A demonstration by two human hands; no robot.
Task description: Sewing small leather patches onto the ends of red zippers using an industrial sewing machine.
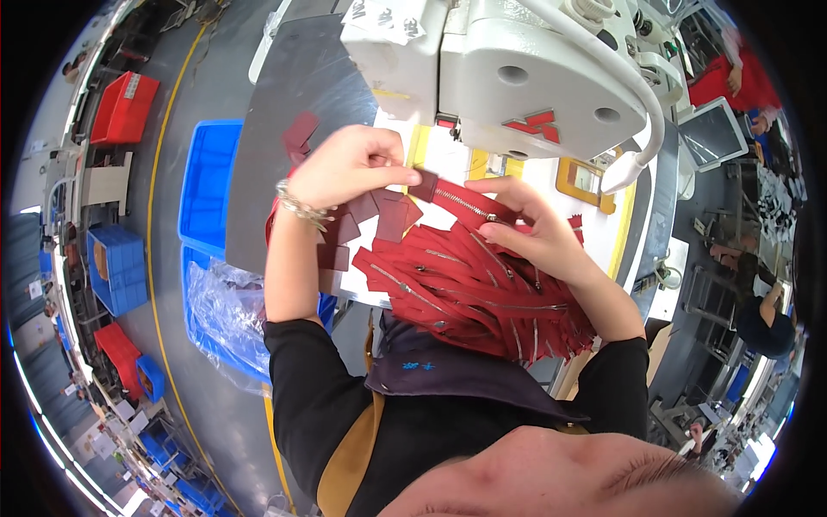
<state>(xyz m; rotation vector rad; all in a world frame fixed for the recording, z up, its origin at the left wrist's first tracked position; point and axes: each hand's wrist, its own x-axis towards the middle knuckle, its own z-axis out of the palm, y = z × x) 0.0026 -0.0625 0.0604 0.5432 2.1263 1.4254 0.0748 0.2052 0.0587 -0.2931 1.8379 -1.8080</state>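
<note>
My left hand (362,168) pinches a small maroon square patch (425,185) at one end of a red zipper (463,201), a bracelet on that wrist. My right hand (525,220) grips the same zipper near its silver slider, fingers above and thumb below. Both are held just in front of the white sewing machine (508,77). A thick pile of red zippers with silver teeth (465,297) lies below my hands, and several loose maroon patches (392,220) are scattered beside it on the white work surface.
Blue bins (204,181), one holding clear plastic bags (226,319), stand at my left, beside an aisle with red crates (122,108). A tilted screen (708,133) is right of the machine. Co-workers (767,323) sit at stations along the right side.
</note>
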